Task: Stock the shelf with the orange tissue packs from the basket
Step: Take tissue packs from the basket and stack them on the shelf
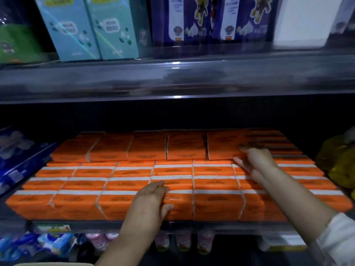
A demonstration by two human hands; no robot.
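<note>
Orange tissue packs [119,181] fill the middle shelf [96,224] in several rows, with a second layer lying on top at the back. My right hand [255,162] grips the front edge of the rightmost top-layer orange pack [224,144]. My left hand [153,198] lies flat, fingers together, on a front-row pack near the shelf's middle and holds nothing. The basket is out of view.
Blue packs [17,156] crowd the shelf's left end and yellow bags [338,162] its right. The upper shelf [172,77] overhangs closely, carrying teal boxes [92,27] and dark blue cartons [211,18]. Pink bottles [182,242] stand on the shelf below.
</note>
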